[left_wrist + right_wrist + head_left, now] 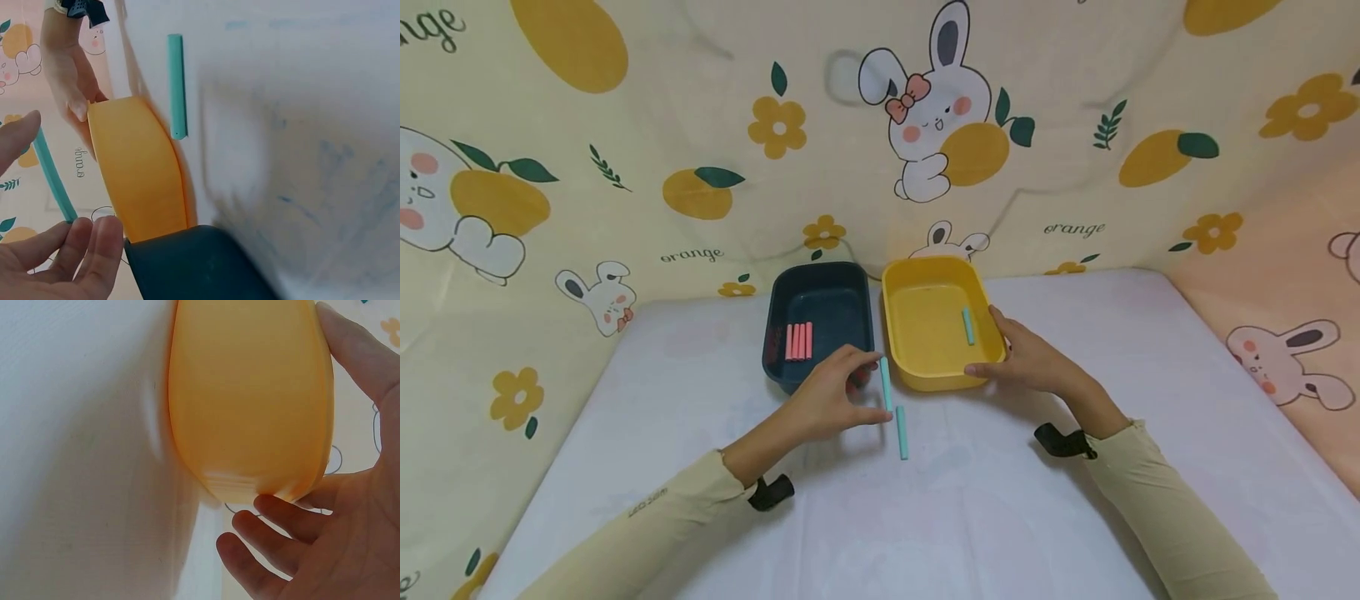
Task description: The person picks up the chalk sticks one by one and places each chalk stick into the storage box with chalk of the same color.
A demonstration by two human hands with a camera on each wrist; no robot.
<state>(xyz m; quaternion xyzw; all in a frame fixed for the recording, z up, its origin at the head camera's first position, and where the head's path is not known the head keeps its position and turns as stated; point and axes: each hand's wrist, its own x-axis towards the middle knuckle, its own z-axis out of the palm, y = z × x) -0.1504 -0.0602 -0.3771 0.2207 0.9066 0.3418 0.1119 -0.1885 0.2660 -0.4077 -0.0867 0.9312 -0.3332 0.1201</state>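
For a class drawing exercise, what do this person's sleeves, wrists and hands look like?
The left sleeve and right sleeve are beige, reaching the wrists; small dark lettering marks the left one. A stubby black left wrist device and a similar right wrist device sit by the cuffs. The left hand and right hand wear no gloves.

Head view: near right corner of the dark blue tray (842, 312) is hidden behind the left grip (831, 396); left sleeve (655, 533) and right sleeve (1172, 508) are cut off at the lower edge. Right wrist view: yellow tray (250, 412) truncated above, interior concealed. Left wrist view: blue marks (299, 208) on the desk (350, 75) blurred.
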